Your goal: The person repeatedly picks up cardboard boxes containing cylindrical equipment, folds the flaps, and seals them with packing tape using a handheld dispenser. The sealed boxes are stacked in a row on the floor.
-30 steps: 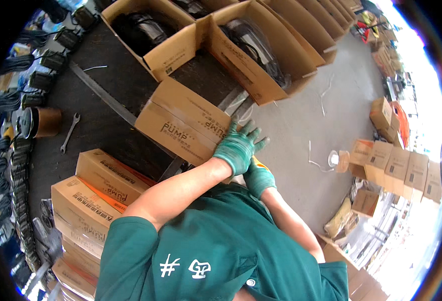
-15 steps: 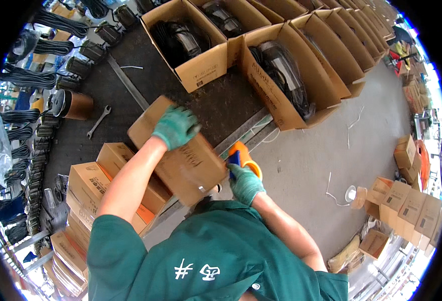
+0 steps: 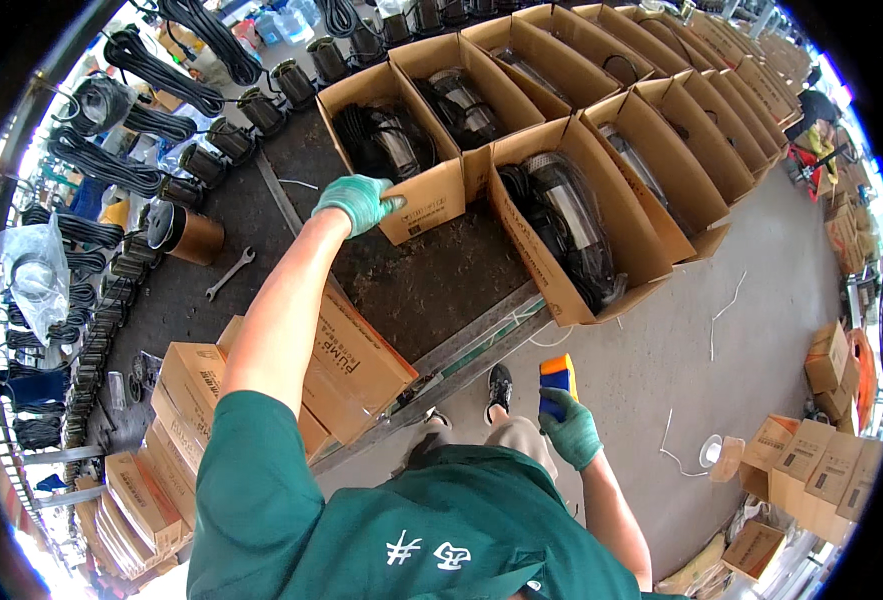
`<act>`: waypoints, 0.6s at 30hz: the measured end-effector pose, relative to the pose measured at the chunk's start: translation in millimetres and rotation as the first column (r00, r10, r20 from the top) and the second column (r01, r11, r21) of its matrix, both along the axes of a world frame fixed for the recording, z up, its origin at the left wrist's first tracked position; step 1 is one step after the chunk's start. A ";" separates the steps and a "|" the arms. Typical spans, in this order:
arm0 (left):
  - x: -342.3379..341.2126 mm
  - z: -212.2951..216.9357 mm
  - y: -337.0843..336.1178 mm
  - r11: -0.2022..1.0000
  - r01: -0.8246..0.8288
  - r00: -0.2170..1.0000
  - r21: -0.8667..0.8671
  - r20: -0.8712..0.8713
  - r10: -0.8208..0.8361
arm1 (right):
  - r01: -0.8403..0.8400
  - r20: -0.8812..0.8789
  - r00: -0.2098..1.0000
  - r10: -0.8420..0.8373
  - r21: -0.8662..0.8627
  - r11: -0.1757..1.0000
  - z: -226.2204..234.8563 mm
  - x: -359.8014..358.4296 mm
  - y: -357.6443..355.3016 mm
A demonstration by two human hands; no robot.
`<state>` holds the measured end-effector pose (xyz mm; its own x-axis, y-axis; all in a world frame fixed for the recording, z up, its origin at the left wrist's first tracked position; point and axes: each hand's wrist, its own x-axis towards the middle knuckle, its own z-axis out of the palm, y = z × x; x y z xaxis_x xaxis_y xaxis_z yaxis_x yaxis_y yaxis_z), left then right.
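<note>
My left hand [image 3: 359, 203], in a green glove, grips the near left corner of an open cardboard box [image 3: 423, 207] at the far middle of the bench. Inside that box lies a metal pump [image 3: 397, 148] with a coiled black cable. My right hand [image 3: 571, 435], also gloved in green, is low over the floor, closed around a blue and orange handheld tool [image 3: 557, 378] that looks like a tape dispenser. A closed carton [image 3: 356, 355] lies by my left forearm, against other cartons at the bench edge.
Open boxes with pumps [image 3: 561, 215] run in rows to the far right. A wrench [image 3: 229, 274] and a brown cylinder [image 3: 187, 232] lie on the dark bench [image 3: 401, 290]. Black cable bundles line the left. Cartons [image 3: 801, 460] and loose strips are on the floor at right.
My left hand has let go of the closed carton, now beside the others, and has reached away to the open box. My right hand has moved right and nearer with the tool.
</note>
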<state>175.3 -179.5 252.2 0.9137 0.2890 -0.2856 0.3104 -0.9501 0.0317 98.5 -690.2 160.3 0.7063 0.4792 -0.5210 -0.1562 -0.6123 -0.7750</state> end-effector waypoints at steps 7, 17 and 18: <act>-19.9 -21.8 -31.4 0.990 0.139 0.990 0.008 0.033 -0.140 | 0.056 -0.033 0.998 -0.051 0.184 0.981 3.7 -5.2 -17.7; -155.5 -30.4 -210.7 0.962 0.120 0.963 -0.246 0.266 -0.052 | 0.054 -0.120 0.992 0.041 0.697 0.715 57.6 14.8 37.3; -166.3 -35.4 -224.6 0.952 0.091 0.959 -0.292 0.282 -0.005 | -0.008 -0.078 0.991 0.105 0.764 0.645 44.8 15.1 45.5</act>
<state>9.1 -404.1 216.8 0.9793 0.1828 -0.0873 0.2025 -0.8965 0.3942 113.6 -644.7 205.1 0.6281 0.7778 -0.0230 -0.2514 0.1749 -0.9519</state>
